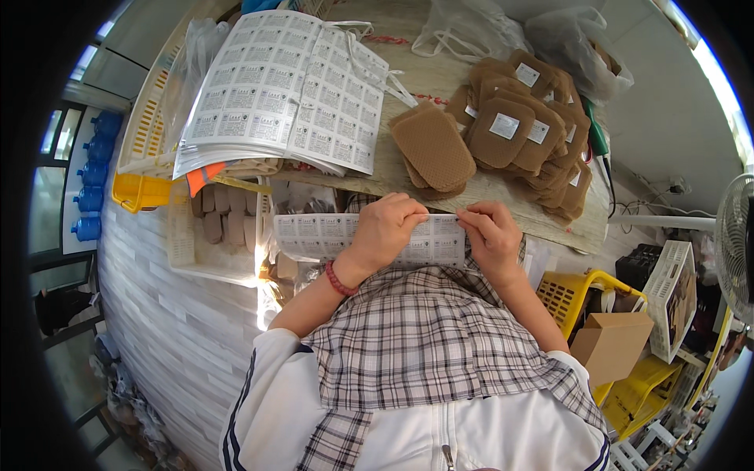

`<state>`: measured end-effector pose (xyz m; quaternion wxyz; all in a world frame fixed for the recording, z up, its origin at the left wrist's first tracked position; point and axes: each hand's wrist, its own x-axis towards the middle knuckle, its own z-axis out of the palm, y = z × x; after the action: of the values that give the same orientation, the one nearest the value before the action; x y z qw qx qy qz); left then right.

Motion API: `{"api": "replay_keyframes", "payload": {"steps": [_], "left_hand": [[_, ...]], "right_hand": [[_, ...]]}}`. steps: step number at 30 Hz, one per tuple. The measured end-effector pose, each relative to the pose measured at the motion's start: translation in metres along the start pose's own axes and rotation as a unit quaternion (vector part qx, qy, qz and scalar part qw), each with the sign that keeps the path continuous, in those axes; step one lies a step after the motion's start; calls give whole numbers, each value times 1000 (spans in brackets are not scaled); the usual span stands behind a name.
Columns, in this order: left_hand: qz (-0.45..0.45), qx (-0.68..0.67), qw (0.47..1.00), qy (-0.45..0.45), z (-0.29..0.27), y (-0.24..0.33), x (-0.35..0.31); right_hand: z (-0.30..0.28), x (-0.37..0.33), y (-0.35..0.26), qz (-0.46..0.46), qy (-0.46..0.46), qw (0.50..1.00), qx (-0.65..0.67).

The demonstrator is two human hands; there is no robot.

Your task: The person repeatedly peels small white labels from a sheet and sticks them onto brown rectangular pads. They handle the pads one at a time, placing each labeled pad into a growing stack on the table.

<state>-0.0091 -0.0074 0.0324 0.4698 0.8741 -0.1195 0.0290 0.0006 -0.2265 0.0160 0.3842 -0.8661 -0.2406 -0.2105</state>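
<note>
A strip of white printed labels [314,229] spans my lap at the table's near edge. Thumb and fingers of my left hand [383,233], a red bracelet at its wrist, pinch the strip's upper edge. Close beside it, my right hand [495,239] is closed in a pinch at the strip's right end. Just beyond my hands lie a few brown, rounded textile pads [433,149] in a loose stack. To their right is a bigger heap of similar pads [503,129], many bearing a small white label. A thick stack of label sheets [255,78] covers the table's left side.
Clear plastic bags [471,27] lie at the table's far side. A green-handled tool [598,137] hangs at the right edge. Left stands a white crate [182,235] of pads; right, a yellow basket [561,294], a cardboard box [613,345] and a fan [738,243].
</note>
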Motion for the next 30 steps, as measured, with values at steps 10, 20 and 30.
{"api": "replay_keyframes", "payload": {"steps": [10, 20, 30], "left_hand": [[-55, -25, 998, -25, 2, -2, 4], [-83, -49, 995, -30, 5, -3, 3], [-130, -75, 987, -52, 7, -4, 4]], "right_hand": [[0, -2, 5, -135, 41, 983, -115], [0, -9, 8, -165, 36, 976, -134], [6, -16, 13, -160, 44, 984, -71]]}}
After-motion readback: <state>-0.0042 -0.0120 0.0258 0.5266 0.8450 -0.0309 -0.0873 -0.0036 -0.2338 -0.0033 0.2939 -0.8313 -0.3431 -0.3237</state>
